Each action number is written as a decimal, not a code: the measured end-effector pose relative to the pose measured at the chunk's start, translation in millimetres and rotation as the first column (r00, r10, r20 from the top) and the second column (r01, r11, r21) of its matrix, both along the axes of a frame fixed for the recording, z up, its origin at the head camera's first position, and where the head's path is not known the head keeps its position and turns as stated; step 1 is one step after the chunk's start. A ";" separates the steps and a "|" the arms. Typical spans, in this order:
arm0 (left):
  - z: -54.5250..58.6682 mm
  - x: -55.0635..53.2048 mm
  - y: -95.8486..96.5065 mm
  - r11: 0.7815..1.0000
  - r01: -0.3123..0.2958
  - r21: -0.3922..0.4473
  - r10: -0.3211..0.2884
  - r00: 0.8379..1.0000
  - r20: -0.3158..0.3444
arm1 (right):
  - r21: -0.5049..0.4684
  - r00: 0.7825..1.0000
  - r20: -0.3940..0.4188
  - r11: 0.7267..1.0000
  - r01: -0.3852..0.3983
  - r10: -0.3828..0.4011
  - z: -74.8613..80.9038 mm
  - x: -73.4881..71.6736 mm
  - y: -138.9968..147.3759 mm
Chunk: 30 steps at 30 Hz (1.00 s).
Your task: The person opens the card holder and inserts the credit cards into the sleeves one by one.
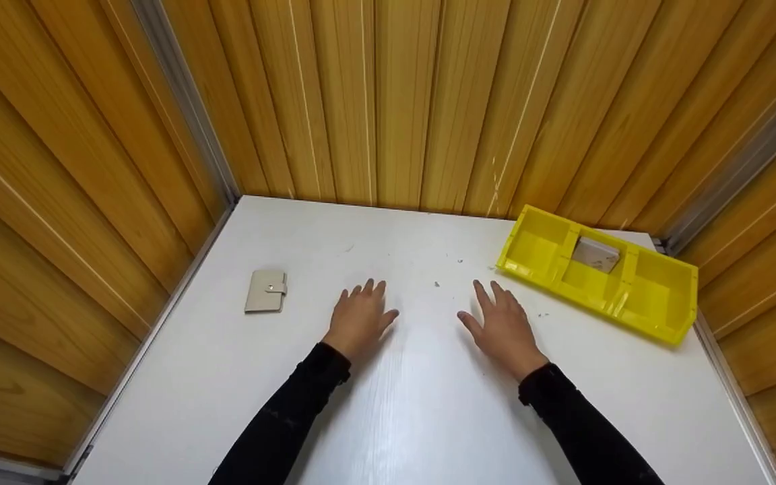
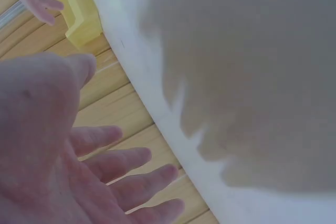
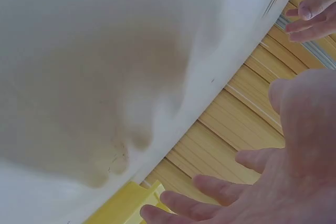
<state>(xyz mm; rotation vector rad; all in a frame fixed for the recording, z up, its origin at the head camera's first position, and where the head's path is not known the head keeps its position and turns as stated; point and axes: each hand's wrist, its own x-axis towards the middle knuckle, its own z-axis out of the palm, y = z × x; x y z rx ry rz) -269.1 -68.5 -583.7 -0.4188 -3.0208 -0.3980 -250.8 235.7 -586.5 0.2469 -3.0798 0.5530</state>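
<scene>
Both hands hover over the white table with fingers spread and nothing in them. My left hand [image 1: 360, 319] is left of the middle, palm down, with its shadow falling on the tabletop in the left wrist view. To its left lies a beige card holder [image 1: 266, 291], fastened by a snap strap on its right side. My right hand [image 1: 504, 329] is nearest to a yellow tray [image 1: 651, 330] with three compartments. A flat whitish block [image 1: 595, 254] sits in the tray's middle compartment; the two side compartments hold nothing visible.
Wood-patterned panels [image 1: 401, 101] wall the white table [image 1: 401, 417] at the back and on both sides, with metal posts at the corners. The tray stands at an angle near the back right corner. Small dark specks [image 1: 436, 284] mark the tabletop between the hands.
</scene>
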 end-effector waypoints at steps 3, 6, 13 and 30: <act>1.3 -2.4 -6.9 0.999 0.002 0.041 -0.001 1.000 -0.008 | 0.000 1.000 -0.002 1.000 0.002 -0.002 0.0 -0.9 2.2; 5.3 -6.5 -17.5 0.994 -0.012 0.111 0.013 1.000 -0.009 | 0.008 1.000 -0.028 1.000 -0.011 0.011 0.0 -2.5 3.3; 20.6 -18.8 -63.0 0.966 -0.151 0.211 0.151 0.988 0.020 | 0.033 0.991 -0.124 0.998 -0.050 0.053 1.5 -5.1 2.1; 5.1 -18.4 -184.9 0.879 -0.408 0.248 0.412 0.910 0.036 | 0.052 0.990 -0.107 0.995 -0.084 0.090 7.2 -11.3 -5.3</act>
